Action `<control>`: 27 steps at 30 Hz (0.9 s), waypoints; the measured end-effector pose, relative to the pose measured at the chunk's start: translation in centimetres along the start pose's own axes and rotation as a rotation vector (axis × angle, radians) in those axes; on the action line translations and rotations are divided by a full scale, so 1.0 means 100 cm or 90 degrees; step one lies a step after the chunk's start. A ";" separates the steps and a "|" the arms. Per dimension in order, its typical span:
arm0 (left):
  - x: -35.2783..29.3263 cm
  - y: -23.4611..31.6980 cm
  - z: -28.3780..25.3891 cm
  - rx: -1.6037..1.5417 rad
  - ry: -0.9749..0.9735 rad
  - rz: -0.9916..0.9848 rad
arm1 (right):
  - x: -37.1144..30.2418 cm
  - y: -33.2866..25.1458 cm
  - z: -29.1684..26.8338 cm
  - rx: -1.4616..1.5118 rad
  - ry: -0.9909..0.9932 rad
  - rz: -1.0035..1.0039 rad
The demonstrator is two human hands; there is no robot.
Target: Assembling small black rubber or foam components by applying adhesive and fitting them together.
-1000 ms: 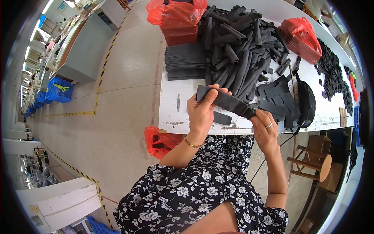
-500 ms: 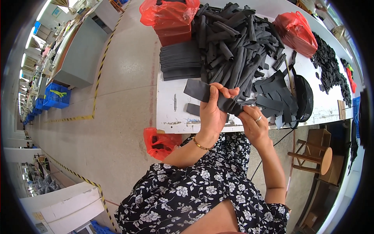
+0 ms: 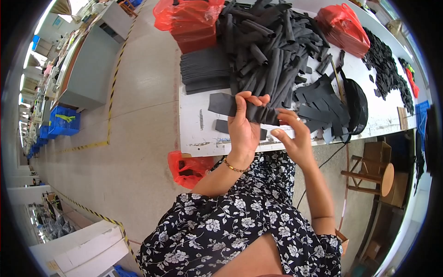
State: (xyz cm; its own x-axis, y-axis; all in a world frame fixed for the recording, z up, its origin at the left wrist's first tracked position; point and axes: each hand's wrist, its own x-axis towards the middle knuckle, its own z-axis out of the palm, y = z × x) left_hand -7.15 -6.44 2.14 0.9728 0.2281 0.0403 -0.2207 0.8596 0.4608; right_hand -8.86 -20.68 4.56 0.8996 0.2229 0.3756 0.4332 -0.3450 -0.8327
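– Where does this view look from?
– From the wearer's head: a wide fisheye, left one of a side-by-side pair, facing down over the floral-print garment [image 3: 203, 226]
– And how near?
– Near the left hand [image 3: 243, 134] and right hand [image 3: 299, 138], about mid-frame; the white table [image 3: 189, 134] reaches toward the top, the floor [image 3: 147, 101] stretches away at left

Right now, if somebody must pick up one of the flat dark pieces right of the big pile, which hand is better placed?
Probably the right hand: its thumb and fingers are spread apart, and it is nearer to those flat dark pieces. The left hand holds the dark strip.
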 end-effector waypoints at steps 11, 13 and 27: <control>0.017 0.023 -0.005 -0.079 -0.111 -0.029 | 0.001 0.013 0.016 0.427 0.123 0.274; 0.015 0.022 -0.004 -0.069 -0.105 -0.041 | 0.000 0.005 0.020 0.260 0.160 0.240; -0.031 0.046 -0.150 0.580 0.254 -0.077 | -0.069 0.080 0.064 0.045 -0.047 0.355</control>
State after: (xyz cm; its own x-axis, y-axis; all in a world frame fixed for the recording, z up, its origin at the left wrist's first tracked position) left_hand -12.21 3.70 -9.15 0.8537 0.4422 -0.2749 0.1786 0.2473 0.9523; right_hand -12.00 -19.15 -7.30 0.9838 0.0889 -0.1556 -0.1129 -0.3669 -0.9234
